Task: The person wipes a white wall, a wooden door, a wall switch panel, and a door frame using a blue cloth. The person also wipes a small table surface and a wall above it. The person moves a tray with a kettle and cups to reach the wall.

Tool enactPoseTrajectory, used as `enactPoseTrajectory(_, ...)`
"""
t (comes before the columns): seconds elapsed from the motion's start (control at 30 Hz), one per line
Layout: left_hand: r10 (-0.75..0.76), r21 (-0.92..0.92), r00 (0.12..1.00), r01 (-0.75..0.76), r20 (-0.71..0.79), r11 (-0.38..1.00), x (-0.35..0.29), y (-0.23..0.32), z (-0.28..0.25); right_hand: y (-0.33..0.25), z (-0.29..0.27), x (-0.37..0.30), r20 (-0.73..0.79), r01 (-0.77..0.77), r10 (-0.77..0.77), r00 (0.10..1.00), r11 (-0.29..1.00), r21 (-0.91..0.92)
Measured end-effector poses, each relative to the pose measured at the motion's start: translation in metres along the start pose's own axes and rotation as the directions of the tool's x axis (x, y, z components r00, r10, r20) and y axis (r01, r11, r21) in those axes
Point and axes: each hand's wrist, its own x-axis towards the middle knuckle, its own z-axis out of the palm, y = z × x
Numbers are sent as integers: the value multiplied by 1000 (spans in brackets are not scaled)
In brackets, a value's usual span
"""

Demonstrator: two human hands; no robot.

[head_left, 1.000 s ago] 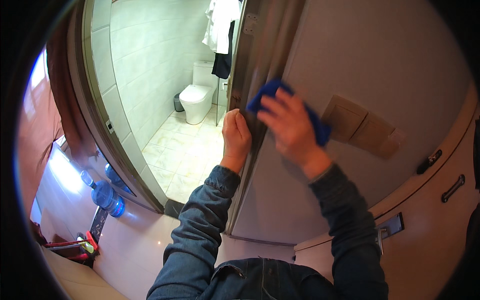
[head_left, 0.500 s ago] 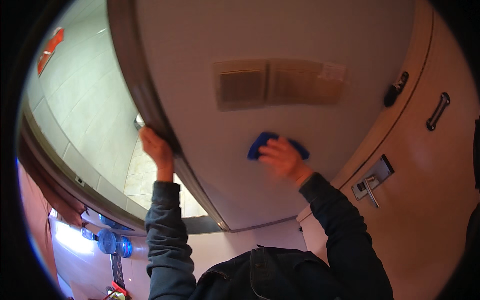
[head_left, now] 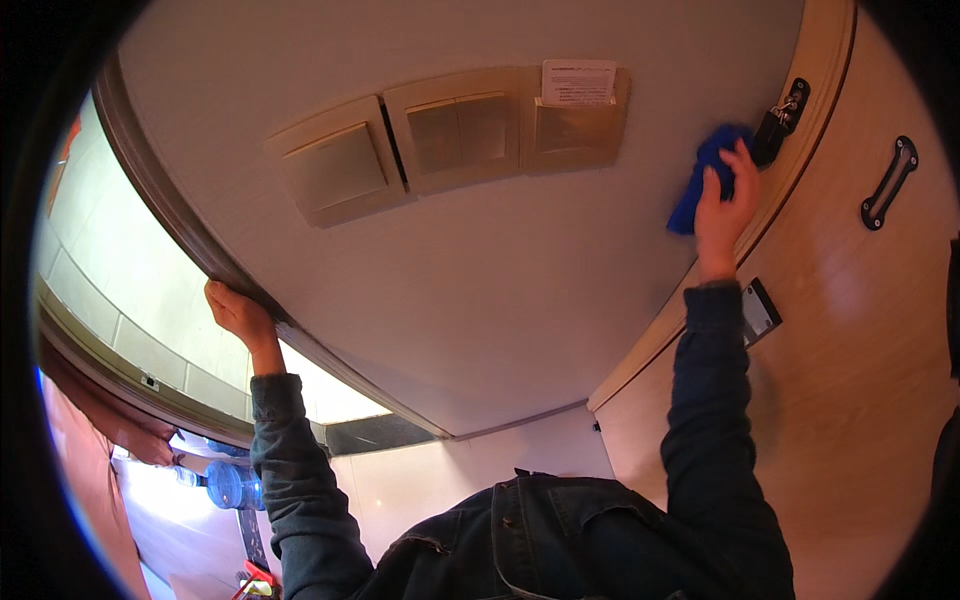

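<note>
My right hand [head_left: 728, 215] presses a blue cloth [head_left: 690, 205] against the grey-white wall [head_left: 480, 290], at its right edge. Right beside the fingers is a black padlock [head_left: 772, 135] on a hasp, fixed to the light wooden door frame [head_left: 815, 150]. My left hand [head_left: 242, 318] grips the brown doorway trim [head_left: 178, 208] at the wall's left edge; some of its fingers are hidden. Between the hands, higher on the wall, run beige switch plates [head_left: 455, 130]. A white printed card [head_left: 578, 82] stands in the rightmost plate.
On the right stands a wooden door [head_left: 850, 350] with a black pull handle [head_left: 888, 185] and a lock plate [head_left: 760, 312], partly behind my sleeve. At left a bright tiled room [head_left: 120, 240] shows through the doorway. A blue water bottle [head_left: 230, 486] lies lower left.
My right hand has moved the blue cloth up and right across the wall, from below the switch plates to beside the padlock. My left hand still grips the trim; the view has shifted.
</note>
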Motion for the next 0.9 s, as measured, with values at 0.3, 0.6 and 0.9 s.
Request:
enactPoseTrajectory(0.3,238,99,971,-240,35,966,-3,-14,2,58,-2,-188,-46,-441,439,897,883,-163)
enactPoseTrajectory(0.6,77,-112,997,-75,9,991,-14,25,12,-152,39,-190,383,169,-183,905,983,71)
enactPoseTrajectory(0.9,65,-141,981,-39,185,989,-50,16,-29,-327,121,-106,225,481,-639,736,727,491)
